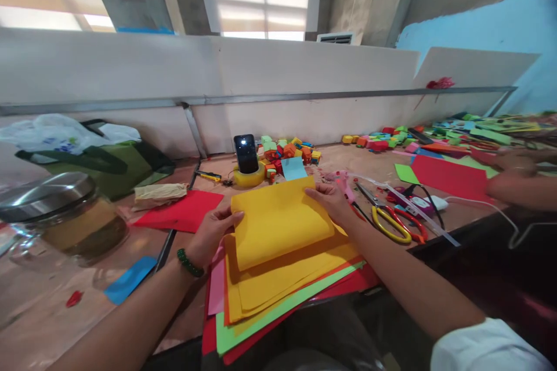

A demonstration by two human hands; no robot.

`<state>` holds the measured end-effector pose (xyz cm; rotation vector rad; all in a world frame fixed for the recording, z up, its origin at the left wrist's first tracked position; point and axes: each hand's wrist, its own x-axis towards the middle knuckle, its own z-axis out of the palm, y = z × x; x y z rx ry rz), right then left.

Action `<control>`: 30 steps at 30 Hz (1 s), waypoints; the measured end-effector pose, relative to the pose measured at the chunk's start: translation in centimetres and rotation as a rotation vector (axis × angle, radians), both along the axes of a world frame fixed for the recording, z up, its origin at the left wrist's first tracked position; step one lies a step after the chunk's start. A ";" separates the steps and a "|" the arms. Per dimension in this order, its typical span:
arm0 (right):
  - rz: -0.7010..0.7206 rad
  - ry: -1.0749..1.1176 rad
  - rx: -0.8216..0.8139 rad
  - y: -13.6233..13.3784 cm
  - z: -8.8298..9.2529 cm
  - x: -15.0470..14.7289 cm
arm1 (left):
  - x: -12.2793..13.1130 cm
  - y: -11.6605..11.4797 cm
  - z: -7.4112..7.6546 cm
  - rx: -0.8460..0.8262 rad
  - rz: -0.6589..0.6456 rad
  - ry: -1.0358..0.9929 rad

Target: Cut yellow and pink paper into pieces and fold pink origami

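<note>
A yellow sheet of paper (278, 223) is bent over on itself above a stack of coloured sheets (300, 284) at the table's front edge. My left hand (217, 232) is closed on its left edge, thumb on top, with a green bead bracelet at the wrist. My right hand (333, 200) pinches its upper right edge, thumb also on top. Below the bend lie more yellow sheets, with orange, pink, light green and red ones showing at the sides. A pale blue paper piece (294, 168) lies just beyond the fold.
Scissors (391, 220), a pink glue gun (346, 185) and small paper cubes (289, 151) lie around. A phone (246, 153) stands in a tape roll (249, 177). At left are a glass jug (73, 226) and red paper (183, 211). A co-worker's hand (517, 171) is at right.
</note>
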<state>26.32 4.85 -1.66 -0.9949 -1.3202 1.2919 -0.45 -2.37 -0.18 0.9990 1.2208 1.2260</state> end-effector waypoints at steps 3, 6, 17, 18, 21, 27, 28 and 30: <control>-0.019 -0.007 0.021 0.2 -0.2 0.1 | 0.1 0.1 0.0 -0.017 0.017 -0.012; -0.021 -0.004 0.037 0.4 -0.3 0.1 | 0.1 0.0 -0.1 -0.024 0.008 -0.027; 0.006 -0.008 0.068 1.2 -1.8 1.1 | -1.0 1.2 -2.4 0.061 -0.031 -0.075; 0.008 -0.005 0.068 1.2 -1.9 1.2 | -1.0 1.2 -2.4 0.066 -0.018 -0.073; 0.009 0.010 0.063 1.3 -1.8 1.1 | -0.8 0.9 -2.0 0.050 0.022 -0.054; 0.021 0.017 0.073 0.6 -0.5 0.5 | -0.6 0.1 -0.8 0.064 0.042 -0.026; 0.021 0.016 0.080 0.5 -0.4 0.4 | -0.6 0.1 -0.8 0.069 0.038 -0.026; 0.020 0.014 0.092 0.6 -0.5 0.4 | -0.7 0.3 -0.9 0.076 0.042 -0.038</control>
